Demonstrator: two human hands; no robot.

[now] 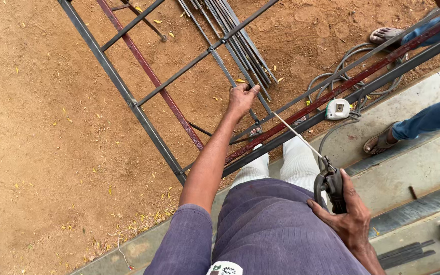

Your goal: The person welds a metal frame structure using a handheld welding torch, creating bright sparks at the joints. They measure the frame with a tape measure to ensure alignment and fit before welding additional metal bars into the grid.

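Two hands share this weld: my left hand (241,99) grips a thin bar (253,114) on the metal frame (143,122) over the dirt; my right hand (350,216) is closed around the electrode holder (330,184); I judge the welding rod (297,135) needs a steady, braced approach toward the joint.

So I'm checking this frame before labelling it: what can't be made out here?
- Head view: where the welding rod tip meets the metal frame is too small to tell.
- The left hand covers the bar it grips.
- The right hand hides part of the electrode holder.
- A bystander's legs are cut by the right edge.
- The cable coil lies partly behind frame bars.
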